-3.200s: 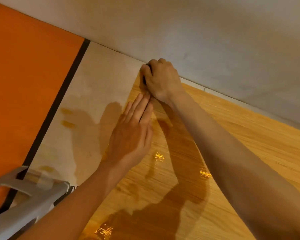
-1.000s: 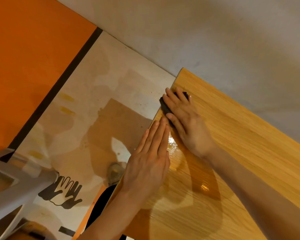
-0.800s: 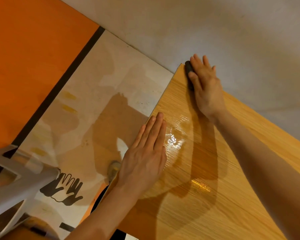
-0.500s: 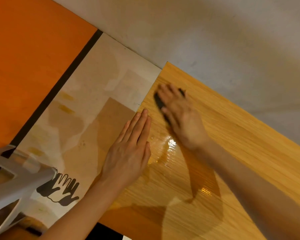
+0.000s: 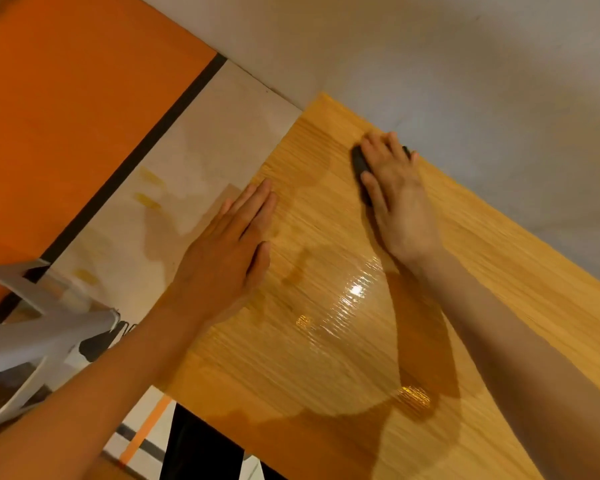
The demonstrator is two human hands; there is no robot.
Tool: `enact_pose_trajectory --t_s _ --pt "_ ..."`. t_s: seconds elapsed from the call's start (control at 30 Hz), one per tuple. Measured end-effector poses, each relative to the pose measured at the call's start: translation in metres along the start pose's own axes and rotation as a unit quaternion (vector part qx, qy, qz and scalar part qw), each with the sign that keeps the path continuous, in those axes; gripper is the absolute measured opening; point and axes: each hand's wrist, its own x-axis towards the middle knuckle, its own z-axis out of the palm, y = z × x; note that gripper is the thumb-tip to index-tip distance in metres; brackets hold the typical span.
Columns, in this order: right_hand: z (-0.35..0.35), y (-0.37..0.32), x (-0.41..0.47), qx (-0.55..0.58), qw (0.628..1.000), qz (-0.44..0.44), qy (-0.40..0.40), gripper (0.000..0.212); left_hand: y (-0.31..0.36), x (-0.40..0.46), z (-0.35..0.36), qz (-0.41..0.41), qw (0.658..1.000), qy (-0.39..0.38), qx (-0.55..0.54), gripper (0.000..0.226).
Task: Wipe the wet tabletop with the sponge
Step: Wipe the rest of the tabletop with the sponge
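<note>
The wooden tabletop [image 5: 499,271] runs diagonally from its far corner near the wall toward the lower right. My right hand [image 5: 395,199] lies flat on a dark sponge [image 5: 358,164], pressing it on the wood close to the far edge. Only the sponge's left side and a tip by my fingers show. My left hand [image 5: 229,258] rests palm down, fingers together, on the table's left edge. A glossy wet patch [image 5: 354,292] shines on the wood between my two forearms.
A pale wall [image 5: 465,64] borders the table's far edge. Left of the table lies a light floor strip [image 5: 201,161] with a black line and an orange area [image 5: 66,116]. A grey plastic chair [image 5: 32,334] stands at the lower left.
My right hand has pushed the sponge away from my left hand, toward the table's far edge by the wall. My left hand stays flat at the left edge.
</note>
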Motion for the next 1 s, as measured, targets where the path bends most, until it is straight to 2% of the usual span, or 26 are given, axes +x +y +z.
enact_pose_trajectory --t_s 0.07,0.13,0.17,0.27,0.33,0.37,0.4,0.5,0.57,0.6,0.67,0.77,0.83,0.93,1.0 --pt "-0.001 0.008 0.011 0.018 0.995 0.083 0.048 0.045 0.002 -0.003 0.0 -0.011 1.0 0.013 0.006 0.055" --pt "0.011 -0.01 -0.001 0.034 0.992 0.101 0.062 0.045 0.008 -0.014 -0.003 -0.056 0.998 0.027 -0.002 0.056" --pt "0.017 -0.025 -0.014 0.037 0.995 0.077 0.052 0.046 0.012 -0.023 -0.005 -0.085 0.996 0.034 -0.011 0.056" --pt "0.032 -0.065 -0.062 0.043 0.996 -0.071 -0.024 0.046 0.02 -0.059 -0.01 -0.184 0.981 0.035 -0.057 0.059" --pt "0.026 -0.061 -0.068 0.031 0.987 -0.142 -0.07 0.047 0.021 -0.083 -0.011 -0.234 0.969 0.033 -0.068 0.063" --pt "0.021 -0.05 -0.062 0.016 0.986 -0.147 -0.075 0.048 0.021 -0.092 -0.011 -0.253 0.965 0.035 -0.066 0.064" --pt "0.017 -0.038 -0.055 0.003 0.99 -0.124 -0.066 0.048 0.021 -0.099 -0.01 -0.27 0.96 0.04 -0.066 0.064" --pt "0.011 -0.017 -0.041 0.025 0.999 0.026 0.025 0.046 0.023 -0.104 -0.005 -0.311 0.947 0.059 -0.061 0.061" --pt "0.022 -0.04 -0.05 0.045 0.995 0.06 0.058 0.045 0.025 -0.104 -0.002 -0.316 0.945 0.068 -0.038 0.058" --pt "0.029 -0.055 -0.06 0.049 0.997 0.035 0.051 0.044 0.025 -0.104 -0.001 -0.313 0.946 0.073 -0.032 0.057" --pt "0.04 -0.079 -0.08 0.052 0.996 -0.073 0.008 0.043 0.025 -0.106 -0.001 -0.308 0.948 0.079 -0.027 0.055" --pt "0.031 -0.063 -0.073 0.021 0.978 -0.194 -0.075 0.045 0.024 -0.104 0.0 -0.31 0.946 0.084 -0.032 0.055" --pt "0.021 -0.036 -0.047 0.003 0.986 -0.154 -0.065 0.046 0.025 -0.1 0.0 -0.312 0.945 0.086 -0.037 0.056" --pt "0.014 -0.026 -0.018 0.035 0.999 -0.014 0.005 0.045 0.027 -0.101 -0.001 -0.315 0.944 0.095 -0.039 0.056" --pt "0.03 -0.056 -0.026 0.049 0.999 -0.014 0.009 0.044 0.027 -0.104 0.0 -0.317 0.942 0.098 -0.044 0.056"
